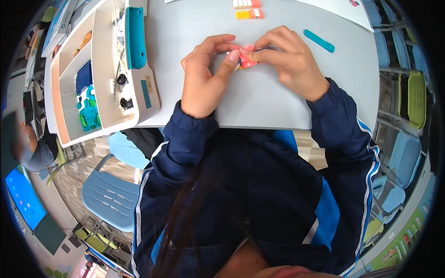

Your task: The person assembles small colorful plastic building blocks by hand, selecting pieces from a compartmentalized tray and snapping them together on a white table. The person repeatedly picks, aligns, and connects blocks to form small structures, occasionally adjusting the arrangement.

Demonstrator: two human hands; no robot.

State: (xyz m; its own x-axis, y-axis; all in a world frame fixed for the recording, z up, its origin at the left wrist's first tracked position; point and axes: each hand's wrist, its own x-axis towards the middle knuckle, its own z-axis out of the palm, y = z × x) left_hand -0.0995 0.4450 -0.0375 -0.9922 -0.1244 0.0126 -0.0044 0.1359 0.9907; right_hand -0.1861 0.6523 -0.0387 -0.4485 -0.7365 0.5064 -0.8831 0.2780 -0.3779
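Observation:
Over the grey table both hands meet on a small pinkish-red toy brick build (pixel 249 62), with bits of white, yellow and blue showing at its left side. My left hand (pixel 208 69) pinches it from the left, thumb and fingertips closed on it. From the right, my right hand (pixel 292 58) grips the same build between thumb and forefinger; a thin dark edge shows by its fingers. Fingertips cover much of the build. Beyond them lie a yellow, white and red brick piece (pixel 249 15) and a white and red one (pixel 246 3).
A white divided storage bin (pixel 109 83) with a teal handle (pixel 136 39) stands at the left, holding blue, green, orange and black parts. A teal bar-shaped tool (pixel 319 41) lies at the right, near a white sheet (pixel 343 11). Blue chairs (pixel 111 199) stand around.

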